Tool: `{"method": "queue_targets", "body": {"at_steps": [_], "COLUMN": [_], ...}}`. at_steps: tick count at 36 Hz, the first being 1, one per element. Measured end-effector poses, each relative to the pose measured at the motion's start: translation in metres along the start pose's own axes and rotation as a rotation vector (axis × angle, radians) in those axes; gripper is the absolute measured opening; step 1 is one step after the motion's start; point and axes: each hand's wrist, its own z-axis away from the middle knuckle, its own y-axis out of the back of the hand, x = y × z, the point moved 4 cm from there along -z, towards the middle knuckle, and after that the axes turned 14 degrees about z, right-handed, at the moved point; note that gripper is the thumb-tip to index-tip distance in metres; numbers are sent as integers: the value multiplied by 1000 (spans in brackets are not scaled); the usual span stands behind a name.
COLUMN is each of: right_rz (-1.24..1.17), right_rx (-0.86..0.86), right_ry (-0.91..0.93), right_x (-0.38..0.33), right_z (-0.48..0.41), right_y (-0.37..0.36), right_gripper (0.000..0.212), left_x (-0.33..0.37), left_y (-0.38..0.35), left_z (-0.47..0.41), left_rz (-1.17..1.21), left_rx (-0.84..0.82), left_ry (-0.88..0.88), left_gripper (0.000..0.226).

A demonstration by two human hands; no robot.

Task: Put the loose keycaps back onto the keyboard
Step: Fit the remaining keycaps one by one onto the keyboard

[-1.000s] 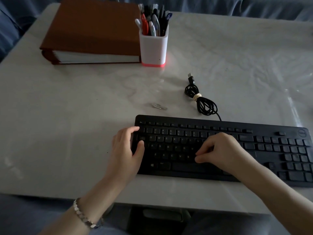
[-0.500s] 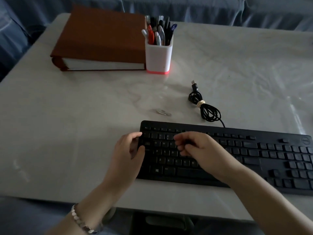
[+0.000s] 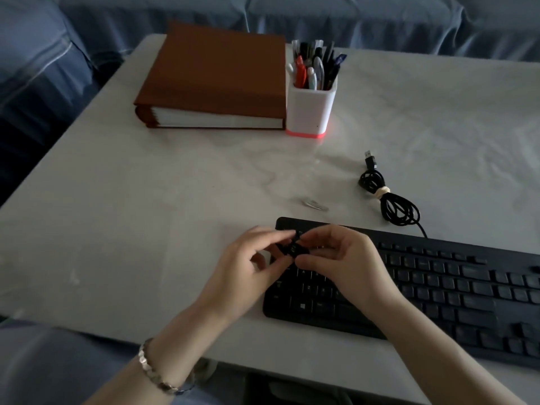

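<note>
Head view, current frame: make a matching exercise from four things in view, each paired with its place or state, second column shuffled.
Things:
1. brown book
2. pen holder
3. cable
4. keycap

Place or state:
A. bundled with a tie, beyond the keyboard
B. pinched between left hand and right hand
C. standing upright, red base
D. lying flat, closed

Pairs: 1-D, 2-C, 3-A, 4-B.

Pen holder stands right of the binder, behind the keyboard and cable.

Dim light; a pale marbled table stands before blue draped fabric at the back
</note>
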Motion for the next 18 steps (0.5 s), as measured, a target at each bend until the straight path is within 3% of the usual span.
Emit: {"method": "queue_targets", "body": {"at_steps": [8,12,18], "right_rz": [-63,242,652], "right_rx": [-69,-55,65], "right_ry": [-16,59,242], "right_x": [4,5,2], "right_z": [0,0,-3], "right_y": [-6,-4,-5], "right_gripper": [31,31,22], "left_x": [-2,-8,-20], "left_y": [3,5,5], "left_z": [0,1,-1], "left_rz": [-37,-61,-88], "left_rx": [-2,17,59], "left_ry": [20,45,101], "left_gripper": [34,44,37]}}
